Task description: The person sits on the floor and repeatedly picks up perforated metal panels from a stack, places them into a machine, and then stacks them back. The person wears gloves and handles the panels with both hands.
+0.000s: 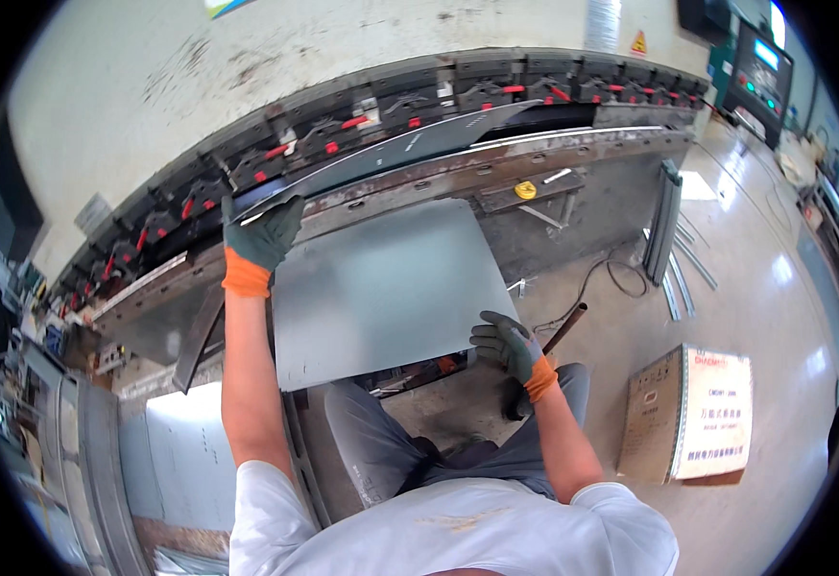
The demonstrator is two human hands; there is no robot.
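I stand on a pale, glossy concrete floor point(775, 288) in a workshop, facing a long press brake point(419, 115) that arcs across the upper half of the frame, with a stained cream wall behind it. A row of dark clamps with red levers point(352, 123) runs along its upper beam; I cannot count them surely because the far ones blur at the rim.

One flat grey metal sheet point(381, 288) sits in the middle of the frame, its far edge fed into the machine's bed and its near edge toward my legs. My left hand point(264, 235), in a dark green glove with an orange cuff, is closed on the sheet's upper left corner, right at the tooling. My right hand point(506, 344), gloved the same way, grips the sheet's lower right corner, fingers curled over the edge.

One small yellow tape measure point(525, 190) rests on the machine's front ledge, upper centre. One cardboard box point(693, 413) stands on the floor at the lower right. A few metal strips point(688, 269) lie on the floor at the right, beside a narrow grey panel leaning on the machine. One control panel with a lit screen point(763, 67) stands in the upper right corner. More sheet metal point(189, 451) lies stacked at the lower left.
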